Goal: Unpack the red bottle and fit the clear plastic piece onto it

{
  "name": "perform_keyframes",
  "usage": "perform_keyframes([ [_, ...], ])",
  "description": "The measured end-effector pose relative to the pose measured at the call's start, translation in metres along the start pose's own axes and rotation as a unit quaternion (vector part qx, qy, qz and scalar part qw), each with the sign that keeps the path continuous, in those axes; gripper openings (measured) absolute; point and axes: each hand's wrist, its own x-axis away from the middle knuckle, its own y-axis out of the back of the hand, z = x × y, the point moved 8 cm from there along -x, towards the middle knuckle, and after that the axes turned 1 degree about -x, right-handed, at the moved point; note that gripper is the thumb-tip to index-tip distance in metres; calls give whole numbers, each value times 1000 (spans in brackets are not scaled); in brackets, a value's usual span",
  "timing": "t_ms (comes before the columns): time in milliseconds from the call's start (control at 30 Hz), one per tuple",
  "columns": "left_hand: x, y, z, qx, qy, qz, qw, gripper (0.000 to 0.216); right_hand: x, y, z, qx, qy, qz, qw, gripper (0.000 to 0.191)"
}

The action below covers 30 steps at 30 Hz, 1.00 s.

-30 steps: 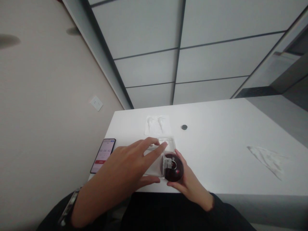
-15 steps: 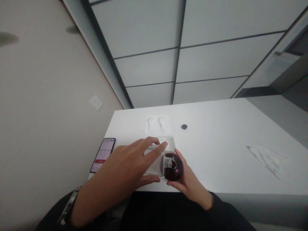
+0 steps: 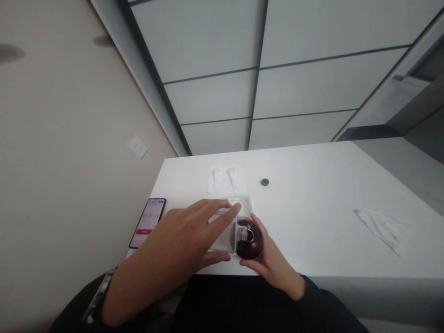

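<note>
My left hand [image 3: 194, 233] spans a clear rectangular plastic box [image 3: 222, 238], its thumb at the near side and its fingers bent over the far side. Close against the box's right end is a dark red, glossy round object [image 3: 252, 245]; its exact kind is unclear. My right hand [image 3: 274, 266] is wrapped round it from the right, thumb near me and fingers at the far side. A clear ribbed part [image 3: 242, 232] shows between the round object and the box. Another clear plastic piece [image 3: 244, 206] lies just beyond my left fingertips.
On the white table [image 3: 305, 199], a white sheet [image 3: 224, 179] with two pale shapes lies at the back. A small dark disc [image 3: 265, 182] is to its right. A phone [image 3: 147, 222] lies at the left edge, and a crumpled clear wrapper [image 3: 379, 229] at the right.
Both hands keep almost the same pose on the box and the round object. The whole view has shifted very slightly.
</note>
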Motion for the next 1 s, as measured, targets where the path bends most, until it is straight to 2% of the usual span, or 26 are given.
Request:
perform_keyframes([
  [533,-1,2,0,8,-2,-10,1000,95,3,0,-6,-4,-14,-1,1000,111],
  [1000,-1,-2,-1,-3,6,26,1000,89,0,-1,-2,0,-9,3,1000,113],
])
